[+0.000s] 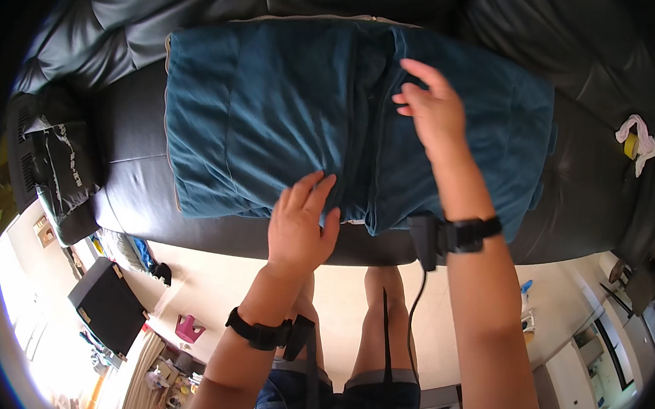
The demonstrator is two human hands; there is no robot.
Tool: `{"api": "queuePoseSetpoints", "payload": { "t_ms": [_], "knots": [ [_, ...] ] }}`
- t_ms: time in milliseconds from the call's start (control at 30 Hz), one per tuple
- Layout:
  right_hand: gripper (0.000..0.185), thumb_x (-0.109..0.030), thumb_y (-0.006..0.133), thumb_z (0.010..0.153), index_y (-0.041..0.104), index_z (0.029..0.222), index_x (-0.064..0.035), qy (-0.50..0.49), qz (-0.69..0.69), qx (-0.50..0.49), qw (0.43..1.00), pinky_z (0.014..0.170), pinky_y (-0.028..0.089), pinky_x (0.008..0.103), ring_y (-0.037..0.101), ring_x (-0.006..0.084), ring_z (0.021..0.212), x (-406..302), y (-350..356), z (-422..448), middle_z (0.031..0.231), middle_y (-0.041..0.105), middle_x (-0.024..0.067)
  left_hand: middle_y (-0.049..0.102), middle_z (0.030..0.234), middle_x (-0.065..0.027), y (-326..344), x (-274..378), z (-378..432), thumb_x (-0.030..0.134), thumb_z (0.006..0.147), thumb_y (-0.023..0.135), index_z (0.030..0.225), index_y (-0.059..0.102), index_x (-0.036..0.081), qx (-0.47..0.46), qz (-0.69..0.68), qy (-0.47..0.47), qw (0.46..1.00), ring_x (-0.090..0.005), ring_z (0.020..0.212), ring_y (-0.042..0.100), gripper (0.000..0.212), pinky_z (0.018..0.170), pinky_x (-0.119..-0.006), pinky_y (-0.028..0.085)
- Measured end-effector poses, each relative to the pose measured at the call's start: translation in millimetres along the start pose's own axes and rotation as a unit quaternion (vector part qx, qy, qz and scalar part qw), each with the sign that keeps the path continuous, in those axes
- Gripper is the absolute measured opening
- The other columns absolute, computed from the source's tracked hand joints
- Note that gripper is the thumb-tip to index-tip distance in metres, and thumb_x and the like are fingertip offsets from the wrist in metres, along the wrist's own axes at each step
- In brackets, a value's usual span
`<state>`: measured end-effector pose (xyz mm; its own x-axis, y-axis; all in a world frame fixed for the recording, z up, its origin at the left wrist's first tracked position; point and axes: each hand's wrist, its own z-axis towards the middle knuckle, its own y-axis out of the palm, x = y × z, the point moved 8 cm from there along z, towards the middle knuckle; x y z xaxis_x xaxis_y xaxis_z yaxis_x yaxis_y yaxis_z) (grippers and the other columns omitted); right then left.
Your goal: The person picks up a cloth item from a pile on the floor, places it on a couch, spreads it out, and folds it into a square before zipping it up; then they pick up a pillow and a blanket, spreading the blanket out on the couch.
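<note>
A dark teal padded blanket lies across the sofa seat, its left and right parts folded in towards the middle. Between the two folded edges runs a narrow sunken gap. Pale, zip-like trim lines its left and far borders. My left hand is palm down on the near edge of the left fold, thumb apart from the fingers. Over the inner edge of the right fold is my right hand, fingers apart and partly bent, holding nothing. Whether its fingertips touch the cloth I cannot tell.
The black leather sofa has a backrest along the far side. At its left end sits a black bag bearing writing. A white cloth with a yellow roll lies at right. A pink stool stands on the floor behind.
</note>
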<state>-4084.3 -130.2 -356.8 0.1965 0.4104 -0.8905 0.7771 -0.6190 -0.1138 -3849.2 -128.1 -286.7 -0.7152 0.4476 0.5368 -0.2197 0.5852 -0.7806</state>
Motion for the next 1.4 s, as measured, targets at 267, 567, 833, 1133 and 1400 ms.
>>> {"api": "queuePoseSetpoints", "payload": {
  "t_ms": [267, 567, 833, 1133, 1400],
  "knots": [
    [0.052, -0.012, 0.066, 0.081, 0.049, 0.130, -0.0039, -0.004, -0.202, 0.308, 0.930, 0.091, 0.043, 0.0316, 0.051, 0.0226, 0.110, 60, -256, -66, 0.128, 0.050, 0.0129, 0.035, 0.145, -0.0115, 2, 1, 63, 0.025, 0.081, 0.063, 0.136, 0.045, 0.016, 0.112, 0.152, 0.056, 0.980, -0.0317, 0.134, 0.030, 0.059, 0.109, -0.050, 0.019],
    [0.052, -0.018, 0.062, 0.083, 0.045, 0.129, -0.0003, 0.213, -0.230, 0.126, 0.941, 0.066, 0.040, 0.0206, 0.055, 0.0090, 0.084, 60, -266, -110, 0.100, 0.062, 0.0020, 0.020, 0.151, -0.0134, 45, 4, 80, 0.042, 0.091, 0.046, 0.144, 0.030, 0.019, 0.010, 0.160, 0.067, 0.985, -0.0403, 0.137, 0.017, 0.060, 0.107, -0.063, 0.012],
    [0.048, 0.001, 0.063, 0.076, 0.044, 0.120, -0.0016, 0.064, -0.065, 0.010, 0.996, 0.063, 0.045, 0.0202, 0.054, 0.0065, 0.072, -127, -83, -169, 0.086, 0.059, 0.0026, 0.037, 0.142, -0.0148, 8, 13, -14, 0.024, 0.089, 0.056, 0.131, 0.049, 0.010, -0.056, -0.221, 0.083, 0.970, -0.0305, 0.134, 0.032, 0.045, 0.109, -0.044, 0.026],
    [0.046, -0.005, 0.061, 0.081, 0.047, 0.125, -0.0048, -0.217, -0.258, -0.286, 0.897, 0.086, 0.046, 0.0381, 0.055, 0.0310, 0.101, -162, 276, -232, 0.112, 0.057, 0.0141, 0.045, 0.136, -0.0101, -149, -247, -66, 0.057, 0.093, 0.039, 0.140, 0.038, 0.012, 0.045, -0.669, -0.235, 0.704, -0.0219, 0.123, 0.043, 0.065, 0.099, -0.040, 0.035],
    [0.035, -0.011, 0.062, 0.084, 0.055, 0.118, -0.0075, -0.073, -0.404, -0.212, 0.887, 0.086, 0.048, 0.0376, 0.054, 0.0316, 0.108, -85, 210, -228, 0.117, 0.056, 0.0138, 0.061, 0.112, -0.0239, -131, -242, -5, 0.047, 0.073, 0.074, 0.128, 0.045, 0.001, -0.027, -0.291, -0.255, 0.922, -0.0352, 0.106, 0.059, 0.078, 0.087, -0.038, 0.047]
  ]
}}
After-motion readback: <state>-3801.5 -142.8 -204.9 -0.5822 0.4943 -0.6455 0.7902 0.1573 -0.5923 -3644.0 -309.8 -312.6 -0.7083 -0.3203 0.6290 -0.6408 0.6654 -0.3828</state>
